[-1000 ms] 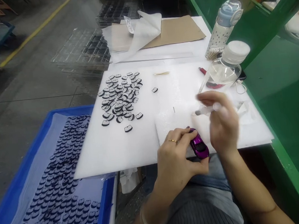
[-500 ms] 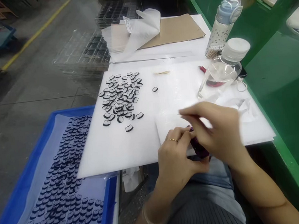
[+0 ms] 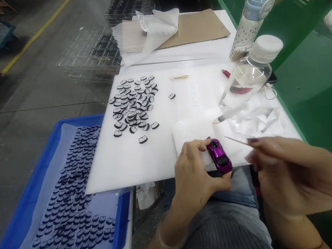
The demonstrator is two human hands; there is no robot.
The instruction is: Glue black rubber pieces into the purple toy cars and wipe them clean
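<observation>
A shiny purple toy car (image 3: 219,156) with dark windows is gripped at its two ends by my left hand (image 3: 195,170), just over the table's front edge. To the right of it, my right hand (image 3: 289,172) pinches a thin wooden toothpick (image 3: 238,140), its tip pointing left and apart from the car. Under and beyond the car lies a white foam sheet (image 3: 184,132). Many small curved dark-edged pieces (image 3: 135,104) lie in a loose pile on the left of the white table (image 3: 123,163), and one single piece (image 3: 172,96) sits apart.
A blue tray (image 3: 53,138) with rows of similar pieces stands low at the left. At the right are a clear bottle (image 3: 245,75), a dotted bottle (image 3: 246,32), cotton swabs (image 3: 239,53), a syringe-like tube (image 3: 230,113) and crumpled tissue (image 3: 266,119). Toothpicks (image 3: 180,76) lie behind.
My right hand has moved right and away from the car with the toothpick, uncovering the car. My left hand still holds the car in nearly the same place. The view has shifted slightly.
</observation>
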